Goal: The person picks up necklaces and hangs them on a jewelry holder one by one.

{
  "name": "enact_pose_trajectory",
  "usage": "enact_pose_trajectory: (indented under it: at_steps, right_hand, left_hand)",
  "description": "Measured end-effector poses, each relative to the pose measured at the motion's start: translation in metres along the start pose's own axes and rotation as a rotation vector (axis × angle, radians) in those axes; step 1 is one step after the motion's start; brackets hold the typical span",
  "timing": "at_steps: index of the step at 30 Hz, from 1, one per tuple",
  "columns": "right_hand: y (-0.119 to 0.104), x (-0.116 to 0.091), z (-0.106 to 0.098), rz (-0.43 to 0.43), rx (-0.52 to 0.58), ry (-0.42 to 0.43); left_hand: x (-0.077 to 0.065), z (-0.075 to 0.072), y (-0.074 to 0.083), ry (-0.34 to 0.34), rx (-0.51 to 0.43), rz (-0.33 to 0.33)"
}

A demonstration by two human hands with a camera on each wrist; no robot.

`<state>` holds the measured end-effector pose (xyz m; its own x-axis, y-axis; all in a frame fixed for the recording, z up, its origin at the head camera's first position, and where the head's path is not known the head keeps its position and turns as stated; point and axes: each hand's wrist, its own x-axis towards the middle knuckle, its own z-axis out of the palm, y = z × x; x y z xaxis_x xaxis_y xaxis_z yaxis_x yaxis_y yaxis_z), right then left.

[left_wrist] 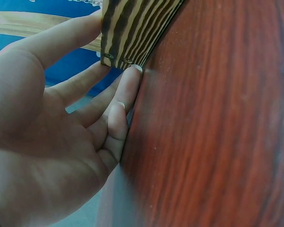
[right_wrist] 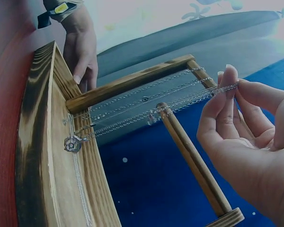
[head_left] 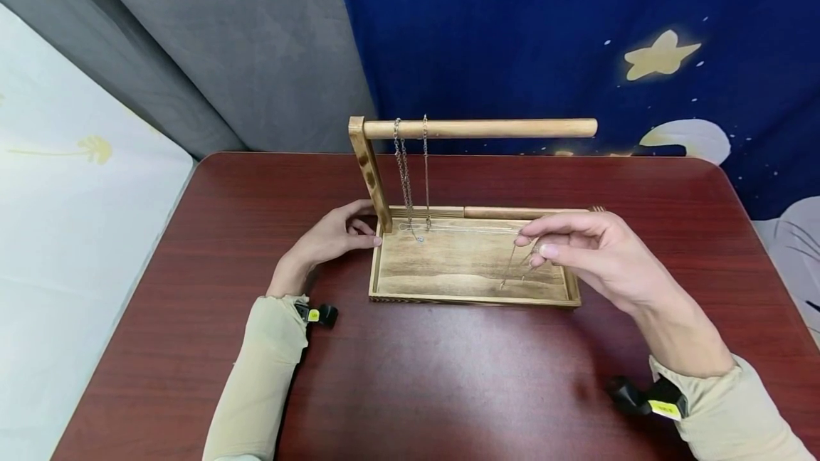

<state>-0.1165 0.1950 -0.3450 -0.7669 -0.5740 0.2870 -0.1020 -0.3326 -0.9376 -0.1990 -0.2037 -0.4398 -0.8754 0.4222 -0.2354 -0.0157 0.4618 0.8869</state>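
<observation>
My right hand [head_left: 596,251] is over the right part of a wooden jewelry stand, pinching a thin necklace [right_wrist: 123,124] between thumb and fingertips. The necklace hangs down from the fingertips, with a flower-shaped pendant [right_wrist: 73,144] at its low end. Beside the stand, my left hand [head_left: 336,233] grips the left end of its tray [head_left: 474,299], near the foot of the upright post [head_left: 370,176]. Chain necklaces [head_left: 403,169] hang on the left part of the upper bar [head_left: 506,128]. In the left wrist view, fingertips meet the striped wood [left_wrist: 132,28].
A lower wooden bar [right_wrist: 194,161] runs behind the tray on the right. Fine chain lies along the back of the tray floor. The stand sits on a dark red table [head_left: 448,375]; a blue curtain with stars [head_left: 500,34] and a grey curtain [head_left: 243,34] hang behind.
</observation>
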Motion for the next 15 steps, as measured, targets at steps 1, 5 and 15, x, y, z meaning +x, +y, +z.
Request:
enact_pose_trajectory:
  at_steps: [1, 5, 15]
  right_hand:
    - [-0.001, -0.001, 0.0, -0.002, -0.006, 0.005]
    - [-0.003, -0.003, -0.001, 0.001, -0.006, 0.027]
    - [-0.009, -0.011, -0.006, -0.004, 0.036, 0.036]
  left_hand:
    - [0.0, 0.0, 0.0, 0.0, -0.001, 0.0]
    - [-0.001, 0.0, 0.001, 0.002, 0.003, 0.002]
    - [0.0, -0.001, -0.001, 0.006, 0.027, -0.009]
